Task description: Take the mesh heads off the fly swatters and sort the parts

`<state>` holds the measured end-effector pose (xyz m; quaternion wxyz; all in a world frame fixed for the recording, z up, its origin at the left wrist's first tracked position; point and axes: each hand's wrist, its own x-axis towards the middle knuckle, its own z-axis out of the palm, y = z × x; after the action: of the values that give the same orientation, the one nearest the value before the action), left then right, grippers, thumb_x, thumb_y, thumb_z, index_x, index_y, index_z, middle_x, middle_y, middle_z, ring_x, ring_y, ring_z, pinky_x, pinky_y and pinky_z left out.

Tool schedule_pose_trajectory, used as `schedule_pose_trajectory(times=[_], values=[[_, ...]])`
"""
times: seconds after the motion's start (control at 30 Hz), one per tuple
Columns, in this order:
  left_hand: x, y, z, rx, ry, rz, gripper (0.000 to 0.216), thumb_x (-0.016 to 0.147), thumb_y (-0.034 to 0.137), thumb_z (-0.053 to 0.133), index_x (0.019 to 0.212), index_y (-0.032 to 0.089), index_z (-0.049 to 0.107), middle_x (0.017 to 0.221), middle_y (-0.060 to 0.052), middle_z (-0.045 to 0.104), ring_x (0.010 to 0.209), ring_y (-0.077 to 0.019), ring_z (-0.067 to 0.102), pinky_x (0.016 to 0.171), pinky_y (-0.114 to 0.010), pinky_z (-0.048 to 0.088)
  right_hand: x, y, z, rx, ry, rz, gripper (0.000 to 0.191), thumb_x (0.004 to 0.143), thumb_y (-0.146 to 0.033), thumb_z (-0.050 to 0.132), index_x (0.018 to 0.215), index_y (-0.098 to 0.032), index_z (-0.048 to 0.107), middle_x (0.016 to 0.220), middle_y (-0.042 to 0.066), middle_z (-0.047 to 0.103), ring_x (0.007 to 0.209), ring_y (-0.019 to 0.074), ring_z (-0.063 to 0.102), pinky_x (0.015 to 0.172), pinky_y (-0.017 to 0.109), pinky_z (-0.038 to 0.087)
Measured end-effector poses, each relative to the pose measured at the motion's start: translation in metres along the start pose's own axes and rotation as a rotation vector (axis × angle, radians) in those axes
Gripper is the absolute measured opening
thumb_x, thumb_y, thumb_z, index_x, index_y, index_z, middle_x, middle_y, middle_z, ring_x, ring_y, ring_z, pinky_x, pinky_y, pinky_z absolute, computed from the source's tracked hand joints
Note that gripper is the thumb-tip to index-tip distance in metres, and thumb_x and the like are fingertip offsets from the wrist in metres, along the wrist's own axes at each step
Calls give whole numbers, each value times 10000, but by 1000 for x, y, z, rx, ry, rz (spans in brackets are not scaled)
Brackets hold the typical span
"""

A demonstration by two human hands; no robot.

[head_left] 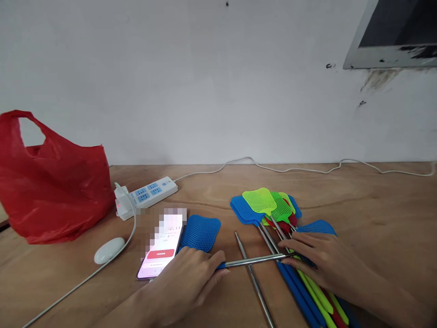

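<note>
My left hand point(191, 280) is closed around the blue end of a fly swatter's shiny metal rod point(252, 261), and a blue mesh swatter head point(200, 233) shows just behind the knuckles. The rod slants slightly up to my right hand point(321, 257), whose fingers pinch its other end; a dark piece there is partly hidden. Beneath that hand lies a pile of fly swatters with lime point(260, 201), green and red mesh heads and long blue handles point(297, 291). Another blue head point(317, 226) pokes out behind the right hand. A loose metal rod point(254, 278) lies on the table, crossing under the held one.
A lit phone point(165, 248) lies beside my left hand. Farther left are a white power strip point(155, 193) with a plugged-in charger, a white mouse-like object point(109, 250) and a red plastic bag point(58, 191). A thin cable point(283, 171) runs along the wall.
</note>
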<state>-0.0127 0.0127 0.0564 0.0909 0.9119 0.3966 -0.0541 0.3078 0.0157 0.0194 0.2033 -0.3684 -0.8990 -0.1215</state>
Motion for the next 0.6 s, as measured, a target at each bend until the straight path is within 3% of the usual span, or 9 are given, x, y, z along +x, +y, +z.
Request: schedule_pose_trajectory(times=[0.17,0.4,0.6], values=[[-6,-7,7,-24,31,-6,354,1088,372,284,959,221,576,853,-45,700,732,-279,659,623,-347,411,4,1,-6,48,-62,-55,311,1051,-236,341,931,-207,627,856,43,692,726,200,675,608,311,483],[-1,-2,4,-31,-67,-73,321,1079,324,304,989,203,588,882,-80,705,752,-307,678,626,-370,450,16,-7,3,2,-40,-99,266,993,-108,389,869,-190,610,839,54,685,698,216,656,575,332,467],[0,1,4,-66,-78,-108,308,1080,315,312,1020,194,588,932,-89,707,807,-302,680,679,-382,484,26,-8,0,-80,-28,-147,222,939,-35,451,867,-189,595,809,40,664,696,207,640,574,311,462]])
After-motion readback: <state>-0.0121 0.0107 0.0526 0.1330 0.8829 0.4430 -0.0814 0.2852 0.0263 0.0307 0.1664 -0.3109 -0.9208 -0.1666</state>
